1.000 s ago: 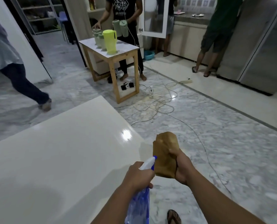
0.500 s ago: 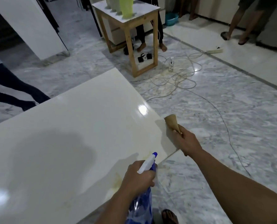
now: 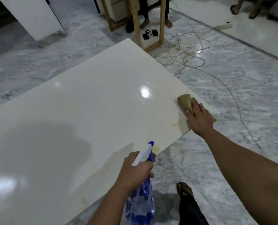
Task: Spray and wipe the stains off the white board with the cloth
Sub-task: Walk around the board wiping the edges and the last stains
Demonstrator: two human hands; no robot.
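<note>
The glossy white board [image 3: 89, 101] fills the left and middle of the view. Yellowish stains [image 3: 175, 125] lie near its right corner, and another stain [image 3: 156, 147] sits by the near edge. My right hand [image 3: 199, 119] presses a tan cloth [image 3: 184, 101] flat on the board's right corner, fingers spread over it. My left hand [image 3: 136, 169] grips a blue spray bottle [image 3: 140, 207] by the neck, its white and blue nozzle [image 3: 148, 147] pointing up over the near edge of the board.
Marble floor surrounds the board. Tangled white cables [image 3: 188, 52] and a power strip [image 3: 222, 26] lie beyond the far right corner. A wooden table frame [image 3: 135, 21] stands behind it, with a person's bare feet [image 3: 144, 23]. My sandalled foot [image 3: 184, 190] is below.
My right hand has carried the cloth from mid-air down onto the board's right corner and flattened it there. The view has tilted down and closer to the board. The bottle stays in my left hand.
</note>
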